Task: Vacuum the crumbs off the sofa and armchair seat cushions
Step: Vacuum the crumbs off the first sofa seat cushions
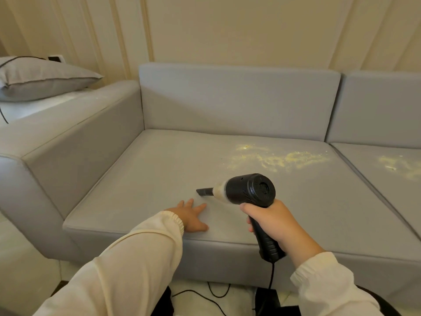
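The sofa (227, 169) is covered in a pale grey, matt upholstery with a fine, even weave and smooth, taut faces; its edges show stitched seams. Yellowish crumbs (282, 158) lie as a dry, powdery, grainy scatter on the seat cushion (159, 179) and on the next cushion (398, 169) to the right. The handheld vacuum (248, 190) has a black plastic body with a slight sheen, a ribbed grip, a translucent, cloudy plastic collar and a dark matt nozzle (204, 192). Its cord (272, 277) looks like smooth black rubber or plastic. The sleeves (136, 258) are soft cream cloth, gathered at the cuffs. The pillow (43, 76) is grey woven cloth with dark piping. The wall (227, 26) looks matt cream, with raised mouldings.
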